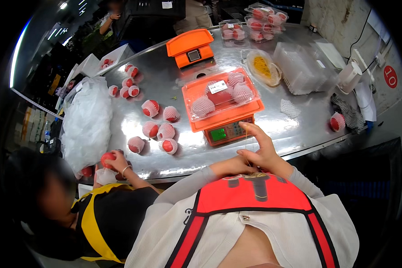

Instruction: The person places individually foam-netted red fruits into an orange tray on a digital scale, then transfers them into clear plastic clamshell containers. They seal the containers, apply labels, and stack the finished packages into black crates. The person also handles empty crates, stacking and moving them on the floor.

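A thin yellow rubber band (247, 139) stretches from the index fingertip of my right hand (266, 147) down towards my left hand (232, 165). The right thumb and index finger are spread apart. My left hand lies low against the red apron (254, 197), its fingertips partly hidden by the right hand. Just beyond the hands, a lidded clear plastic clamshell box (201, 90) holds several red fruits in white foam nets and bears a printed label. It rests on an orange digital scale (231, 131) with a lit green display.
Left on the steel table (191, 160) lie several foam-netted fruits (165, 131) and a large plastic bag (87, 124). A co-worker's hand (118, 160) holds a red fruit. Rubber bands (265, 66), stacked clear containers (299, 68), filled boxes (266, 23) and a second scale (191, 47) stand beyond.
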A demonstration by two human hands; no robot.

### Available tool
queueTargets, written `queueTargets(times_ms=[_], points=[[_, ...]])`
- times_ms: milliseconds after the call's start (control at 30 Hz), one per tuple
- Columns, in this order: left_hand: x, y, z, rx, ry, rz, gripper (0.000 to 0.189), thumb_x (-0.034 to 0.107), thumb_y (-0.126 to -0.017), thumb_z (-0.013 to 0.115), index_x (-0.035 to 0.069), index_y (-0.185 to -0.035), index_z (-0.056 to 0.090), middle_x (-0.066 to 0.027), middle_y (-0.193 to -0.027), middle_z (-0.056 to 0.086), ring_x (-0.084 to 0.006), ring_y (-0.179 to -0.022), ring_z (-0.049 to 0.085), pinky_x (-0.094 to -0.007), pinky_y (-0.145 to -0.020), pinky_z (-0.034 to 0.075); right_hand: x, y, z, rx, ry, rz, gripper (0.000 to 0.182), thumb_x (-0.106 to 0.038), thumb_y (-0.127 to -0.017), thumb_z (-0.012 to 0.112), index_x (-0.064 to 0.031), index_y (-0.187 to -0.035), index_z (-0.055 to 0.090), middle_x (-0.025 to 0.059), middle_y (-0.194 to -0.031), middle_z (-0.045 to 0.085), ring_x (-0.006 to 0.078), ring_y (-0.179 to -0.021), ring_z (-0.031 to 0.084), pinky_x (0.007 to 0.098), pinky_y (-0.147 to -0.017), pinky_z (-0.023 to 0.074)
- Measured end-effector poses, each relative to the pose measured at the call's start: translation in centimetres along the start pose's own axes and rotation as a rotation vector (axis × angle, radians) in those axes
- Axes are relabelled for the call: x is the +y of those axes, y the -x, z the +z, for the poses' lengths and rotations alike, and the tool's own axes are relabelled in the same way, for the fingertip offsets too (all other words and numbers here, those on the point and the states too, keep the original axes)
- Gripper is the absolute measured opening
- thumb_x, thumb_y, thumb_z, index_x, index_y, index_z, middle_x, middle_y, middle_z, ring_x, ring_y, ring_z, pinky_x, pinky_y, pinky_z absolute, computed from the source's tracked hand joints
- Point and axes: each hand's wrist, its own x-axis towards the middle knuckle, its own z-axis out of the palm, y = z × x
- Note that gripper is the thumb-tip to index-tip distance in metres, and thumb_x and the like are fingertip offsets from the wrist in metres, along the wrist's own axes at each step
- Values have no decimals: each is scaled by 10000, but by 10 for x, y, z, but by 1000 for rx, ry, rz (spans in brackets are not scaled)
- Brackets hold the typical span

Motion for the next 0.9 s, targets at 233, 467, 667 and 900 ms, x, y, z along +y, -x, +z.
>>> queueTargets(times_ms=[233,467,667,900], points=[[-31,-5,-1,105,309,43,362,382,-987,522,32,-1015,610,-35,-889,613,-125,-783,570,-273,-714,477,-16,15,13,84,-51,232,718,-134,-739,780,-4,-1361,446,146,-1391,493,251,-1335,433,374,-1120,313],[-77,-19,-5,137,-38,34,361,352,-920,646,7,-814,633,-61,-725,608,-150,-696,561,-311,-661,459,-7,29,23,240,-169,286,643,-79,-778,739,24,-1336,437,155,-1372,496,253,-1335,426,395,-1153,270],[-76,-15,-11,79,-94,-110,350,361,-900,650,16,-841,660,-103,-759,652,-176,-712,591,-343,-671,475,-5,32,24,256,-170,317,633,-76,-789,724,19,-1339,428,152,-1381,488,257,-1339,424,396,-1152,271],[-68,-7,-25,87,-261,-152,286,306,-903,645,22,-867,646,-61,-782,641,-136,-743,577,-317,-677,465,0,23,21,304,-197,357,604,-51,-796,719,16,-1321,427,153,-1386,485,247,-1335,430,389,-1146,289]])
